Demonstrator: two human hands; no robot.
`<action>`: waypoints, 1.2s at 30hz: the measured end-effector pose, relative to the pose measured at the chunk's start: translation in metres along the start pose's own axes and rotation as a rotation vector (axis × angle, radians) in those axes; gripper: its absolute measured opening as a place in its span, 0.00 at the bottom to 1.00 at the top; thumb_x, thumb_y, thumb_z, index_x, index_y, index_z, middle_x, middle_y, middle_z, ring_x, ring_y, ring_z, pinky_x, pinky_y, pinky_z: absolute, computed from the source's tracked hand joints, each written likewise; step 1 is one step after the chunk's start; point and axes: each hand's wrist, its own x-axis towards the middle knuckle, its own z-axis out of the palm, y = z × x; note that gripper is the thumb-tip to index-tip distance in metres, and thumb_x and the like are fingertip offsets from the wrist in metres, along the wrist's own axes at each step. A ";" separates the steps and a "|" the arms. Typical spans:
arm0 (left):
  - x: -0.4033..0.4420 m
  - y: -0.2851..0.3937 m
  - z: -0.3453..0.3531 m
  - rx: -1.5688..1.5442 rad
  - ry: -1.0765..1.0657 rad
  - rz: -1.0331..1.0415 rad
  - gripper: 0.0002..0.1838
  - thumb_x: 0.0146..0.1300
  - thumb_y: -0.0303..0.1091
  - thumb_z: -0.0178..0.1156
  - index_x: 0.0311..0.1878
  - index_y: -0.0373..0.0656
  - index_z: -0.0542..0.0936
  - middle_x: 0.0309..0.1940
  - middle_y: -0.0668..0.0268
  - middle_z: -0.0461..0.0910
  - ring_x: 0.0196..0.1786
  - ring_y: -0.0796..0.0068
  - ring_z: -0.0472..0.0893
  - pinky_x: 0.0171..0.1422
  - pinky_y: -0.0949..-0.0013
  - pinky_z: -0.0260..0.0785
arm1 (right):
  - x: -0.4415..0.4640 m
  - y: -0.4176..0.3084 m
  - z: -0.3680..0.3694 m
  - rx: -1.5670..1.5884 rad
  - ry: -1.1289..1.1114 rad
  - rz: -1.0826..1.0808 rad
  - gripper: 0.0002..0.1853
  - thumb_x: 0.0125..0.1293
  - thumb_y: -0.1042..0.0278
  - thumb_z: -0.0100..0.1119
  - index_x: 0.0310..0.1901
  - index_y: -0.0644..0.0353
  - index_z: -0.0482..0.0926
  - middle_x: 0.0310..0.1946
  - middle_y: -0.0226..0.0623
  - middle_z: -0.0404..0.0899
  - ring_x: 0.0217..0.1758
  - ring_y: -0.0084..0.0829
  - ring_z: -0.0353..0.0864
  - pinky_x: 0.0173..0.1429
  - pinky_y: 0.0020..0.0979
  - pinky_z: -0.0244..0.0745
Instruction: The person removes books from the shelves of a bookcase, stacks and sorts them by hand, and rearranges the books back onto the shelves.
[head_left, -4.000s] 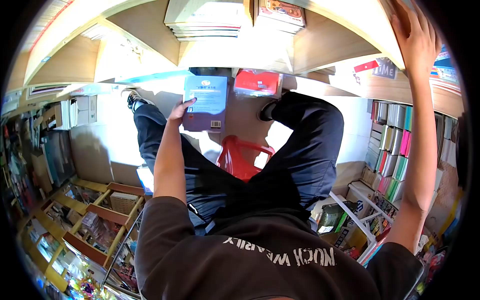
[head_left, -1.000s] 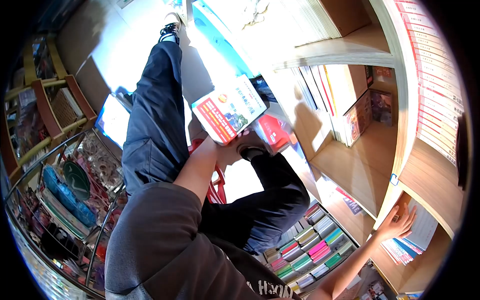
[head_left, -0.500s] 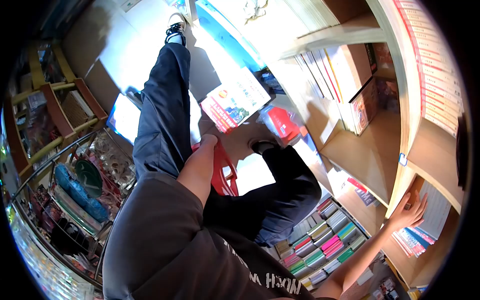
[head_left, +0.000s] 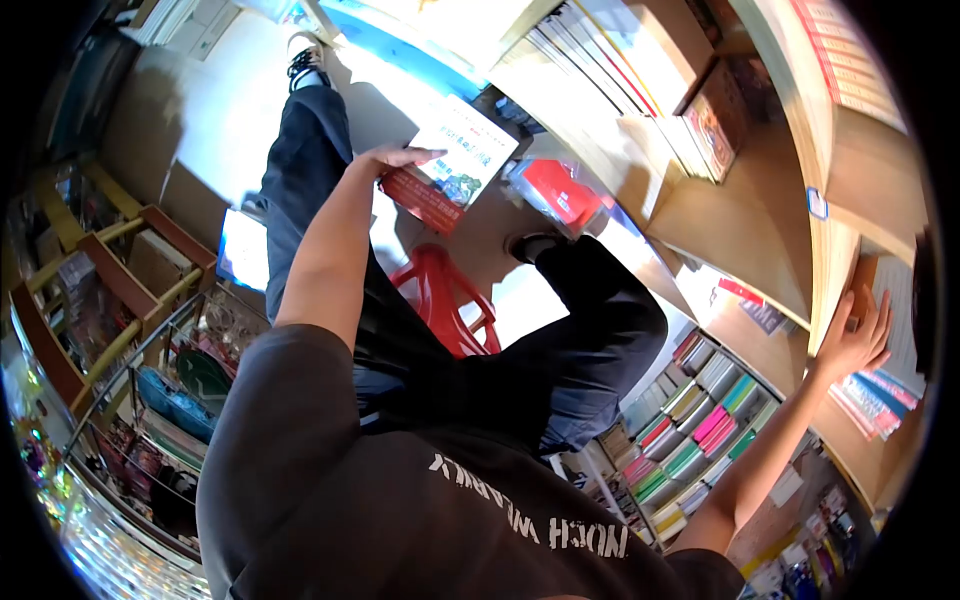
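My left hand (head_left: 400,160) reaches over the stack of books (head_left: 465,150) between my legs, its outstretched fingers lying on the edge of the top cover. That cover is white with a coloured picture, and red shows along the near side. My right hand (head_left: 855,338) is at a shelf compartment on the right, fingers spread beside upright pale books (head_left: 900,310). Below it are several thin books with blue and red edges (head_left: 875,400). Its fingertips partly hide a brown surface there.
A red plastic stool (head_left: 440,300) stands between my legs. Near my right foot lies a red package in clear plastic (head_left: 560,195). Wooden shelves (head_left: 740,235) run along the right; a wire rack (head_left: 130,400) with packaged goods is at the left. Colourful notebooks (head_left: 690,430) fill a lower rack.
My left hand has moved from beside the red stool forward onto the book stack. My right hand stays at the same shelf compartment. The view has shifted.
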 end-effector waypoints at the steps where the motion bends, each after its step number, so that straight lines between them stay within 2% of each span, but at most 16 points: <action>1: 0.010 0.001 -0.001 0.251 -0.044 0.007 0.48 0.51 0.57 0.79 0.66 0.31 0.74 0.57 0.54 0.82 0.57 0.62 0.82 0.63 0.61 0.73 | 0.001 -0.001 0.001 0.053 0.037 -0.013 0.17 0.68 0.42 0.61 0.53 0.35 0.87 0.68 0.18 0.77 0.73 0.32 0.72 0.78 0.57 0.44; 5: 0.009 -0.008 0.006 0.060 -0.092 0.086 0.42 0.54 0.49 0.80 0.65 0.31 0.75 0.57 0.56 0.82 0.58 0.63 0.82 0.63 0.61 0.72 | -0.003 0.010 0.006 -0.034 0.020 -0.026 0.17 0.66 0.42 0.63 0.52 0.33 0.87 0.67 0.17 0.78 0.72 0.32 0.72 0.78 0.56 0.46; 8: 0.010 -0.012 0.004 0.084 -0.088 0.089 0.39 0.57 0.50 0.78 0.63 0.32 0.77 0.54 0.57 0.83 0.55 0.65 0.83 0.63 0.62 0.73 | -0.003 0.009 0.005 -0.036 0.008 -0.009 0.16 0.66 0.42 0.63 0.52 0.33 0.87 0.67 0.17 0.78 0.73 0.31 0.72 0.78 0.55 0.45; 15: 0.005 0.001 0.014 0.235 -0.005 -0.025 0.44 0.55 0.54 0.78 0.65 0.32 0.74 0.56 0.56 0.82 0.55 0.62 0.83 0.62 0.61 0.74 | -0.003 0.006 0.005 -0.029 0.008 0.013 0.14 0.65 0.44 0.64 0.51 0.32 0.87 0.67 0.17 0.78 0.73 0.31 0.72 0.79 0.52 0.46; 17: 0.009 0.000 0.014 0.213 -0.028 0.017 0.44 0.54 0.53 0.79 0.66 0.32 0.74 0.56 0.56 0.82 0.54 0.63 0.83 0.61 0.62 0.75 | -0.002 0.005 0.005 -0.015 0.012 0.015 0.14 0.65 0.45 0.64 0.51 0.32 0.87 0.67 0.17 0.78 0.73 0.32 0.72 0.78 0.52 0.46; 20: 0.035 -0.016 0.002 0.193 -0.063 -0.002 0.53 0.50 0.49 0.82 0.71 0.28 0.65 0.55 0.50 0.81 0.56 0.59 0.82 0.59 0.62 0.76 | 0.001 -0.004 -0.001 -0.020 0.005 -0.001 0.16 0.64 0.47 0.65 0.51 0.37 0.87 0.67 0.25 0.79 0.71 0.36 0.74 0.76 0.52 0.52; 21: 0.004 0.014 0.015 0.112 -0.091 -0.019 0.53 0.50 0.46 0.82 0.72 0.27 0.63 0.53 0.49 0.80 0.54 0.59 0.82 0.56 0.62 0.78 | 0.002 -0.009 -0.004 0.023 0.033 -0.021 0.16 0.63 0.49 0.66 0.51 0.40 0.87 0.64 0.32 0.81 0.69 0.39 0.76 0.74 0.53 0.55; 22: 0.070 -0.055 -0.018 0.187 -0.055 0.039 0.51 0.53 0.43 0.81 0.73 0.29 0.63 0.52 0.50 0.81 0.52 0.61 0.82 0.54 0.63 0.79 | 0.003 -0.014 -0.007 0.091 0.012 0.003 0.15 0.61 0.53 0.66 0.49 0.43 0.87 0.60 0.35 0.82 0.67 0.42 0.77 0.72 0.53 0.58; 23: 0.076 -0.057 -0.022 0.355 -0.009 0.030 0.48 0.53 0.41 0.80 0.72 0.31 0.65 0.48 0.53 0.82 0.51 0.65 0.81 0.52 0.64 0.79 | 0.003 -0.024 -0.012 0.079 0.009 0.014 0.15 0.60 0.55 0.66 0.48 0.45 0.87 0.58 0.37 0.83 0.66 0.43 0.77 0.70 0.53 0.60; 24: 0.053 -0.029 -0.010 0.465 -0.051 0.035 0.39 0.62 0.46 0.72 0.69 0.33 0.69 0.47 0.55 0.84 0.52 0.62 0.82 0.63 0.58 0.75 | 0.002 -0.031 -0.007 0.146 0.104 0.061 0.14 0.57 0.58 0.67 0.46 0.47 0.86 0.56 0.37 0.83 0.66 0.44 0.76 0.70 0.53 0.60; 26: 0.054 -0.029 -0.012 0.692 0.071 0.204 0.44 0.61 0.51 0.71 0.72 0.33 0.66 0.53 0.49 0.80 0.54 0.51 0.81 0.61 0.53 0.76 | 0.003 -0.035 -0.011 0.170 0.065 0.126 0.13 0.53 0.66 0.67 0.41 0.52 0.81 0.58 0.39 0.80 0.69 0.45 0.73 0.70 0.56 0.60; 29: 0.041 -0.033 -0.015 0.979 0.336 0.409 0.52 0.59 0.59 0.69 0.76 0.34 0.61 0.61 0.39 0.76 0.58 0.35 0.78 0.58 0.46 0.77 | 0.002 -0.046 -0.018 0.257 0.070 0.233 0.16 0.51 0.66 0.68 0.42 0.58 0.78 0.64 0.45 0.75 0.72 0.46 0.70 0.77 0.55 0.56; 30: 0.023 -0.025 -0.002 0.932 0.422 0.357 0.57 0.54 0.58 0.73 0.77 0.32 0.56 0.61 0.30 0.71 0.58 0.32 0.78 0.58 0.43 0.75 | 0.005 -0.049 -0.022 0.287 0.067 0.250 0.16 0.52 0.66 0.67 0.42 0.59 0.77 0.64 0.46 0.75 0.72 0.46 0.69 0.78 0.53 0.56; 32: 0.020 -0.042 -0.008 0.956 0.460 0.460 0.55 0.56 0.54 0.72 0.77 0.32 0.55 0.62 0.30 0.71 0.59 0.33 0.78 0.59 0.44 0.75 | 0.004 -0.049 -0.024 0.347 0.086 0.273 0.16 0.53 0.66 0.65 0.44 0.61 0.77 0.66 0.48 0.73 0.73 0.47 0.68 0.80 0.48 0.56; 34: -0.038 -0.013 0.010 0.920 0.287 0.400 0.50 0.60 0.49 0.70 0.77 0.33 0.56 0.63 0.33 0.72 0.64 0.36 0.75 0.65 0.47 0.72 | 0.004 -0.050 -0.021 0.377 0.148 0.303 0.18 0.54 0.66 0.63 0.46 0.62 0.78 0.67 0.50 0.72 0.74 0.47 0.67 0.81 0.46 0.55; 36: -0.092 -0.009 0.028 0.946 0.413 0.627 0.44 0.64 0.43 0.68 0.76 0.33 0.58 0.65 0.38 0.71 0.66 0.40 0.75 0.69 0.51 0.70 | 0.005 -0.052 -0.029 0.398 0.151 0.352 0.21 0.55 0.68 0.62 0.52 0.61 0.78 0.71 0.49 0.67 0.77 0.44 0.63 0.81 0.46 0.54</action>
